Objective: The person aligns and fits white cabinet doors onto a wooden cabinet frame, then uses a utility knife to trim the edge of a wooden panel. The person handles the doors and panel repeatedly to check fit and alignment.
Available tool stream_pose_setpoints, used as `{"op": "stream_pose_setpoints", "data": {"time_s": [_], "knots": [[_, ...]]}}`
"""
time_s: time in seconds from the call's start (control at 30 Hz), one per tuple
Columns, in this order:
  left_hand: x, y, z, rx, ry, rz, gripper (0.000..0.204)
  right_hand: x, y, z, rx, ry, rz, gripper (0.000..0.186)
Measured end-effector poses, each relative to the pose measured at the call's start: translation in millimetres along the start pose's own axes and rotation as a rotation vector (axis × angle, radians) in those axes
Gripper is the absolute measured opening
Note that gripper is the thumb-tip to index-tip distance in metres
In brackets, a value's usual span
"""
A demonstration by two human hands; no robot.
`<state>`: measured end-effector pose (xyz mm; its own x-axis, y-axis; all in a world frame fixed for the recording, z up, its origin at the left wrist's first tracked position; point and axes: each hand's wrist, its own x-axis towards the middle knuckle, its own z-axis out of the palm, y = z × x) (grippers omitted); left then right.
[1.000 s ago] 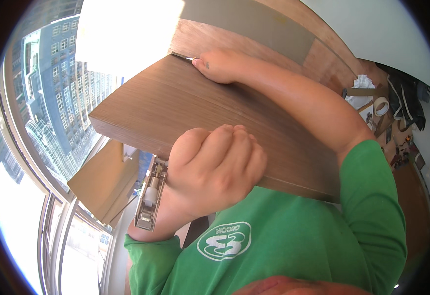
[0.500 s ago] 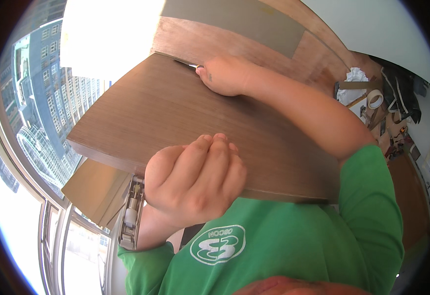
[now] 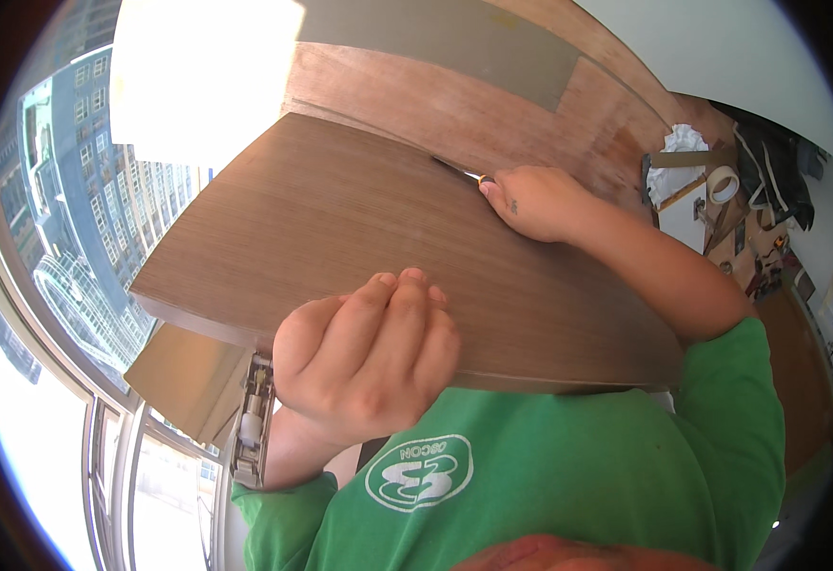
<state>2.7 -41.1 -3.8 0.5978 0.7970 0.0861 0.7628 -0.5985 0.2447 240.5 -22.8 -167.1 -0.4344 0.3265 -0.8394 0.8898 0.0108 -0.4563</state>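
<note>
A brown wooden panel (image 3: 340, 219) with a curved left edge lies tilted across the middle of the view, against my green shirt. My left hand (image 3: 369, 352) is curled over its near edge, gripping it. A metal hinge fitting (image 3: 253, 428) is fixed at that edge, just left of this hand. My right hand (image 3: 540, 202) holds a slim blade tool (image 3: 473, 177), apparently a knife, along the panel's far edge, its tip on that edge; most of the handle is hidden by my fingers.
A plywood surface (image 3: 607, 124) with a grey strip spans the back. At right lie a tape roll (image 3: 721, 186), crumpled white paper (image 3: 678, 143), a dark bag (image 3: 768, 167) and several small tools. Tall windows (image 3: 102, 419) line the left, with a cardboard-coloured board (image 3: 174, 371) beside them.
My right hand and blade have moved right and toward me along the panel's far edge. My left hand, the panel's near edge and the hinge have shifted left and lower in the view.
</note>
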Motion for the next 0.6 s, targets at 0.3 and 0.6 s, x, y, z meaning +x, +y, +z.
{"op": "stream_pose_setpoints", "data": {"time_s": [0.3, 0.6], "knots": [[-13.6, 7.9, -8.5, 0.036, -0.125, -0.035, 0.016, -56.4, 61.7, 10.8, 0.244, 0.07, 0.018, 0.05], [-3.0, 13.3, -18.8, 0.054, -0.319, -0.041, 0.032, -68.9, 112.5, 42.7, 0.242, 0.25, -0.065, 0.048]]}}
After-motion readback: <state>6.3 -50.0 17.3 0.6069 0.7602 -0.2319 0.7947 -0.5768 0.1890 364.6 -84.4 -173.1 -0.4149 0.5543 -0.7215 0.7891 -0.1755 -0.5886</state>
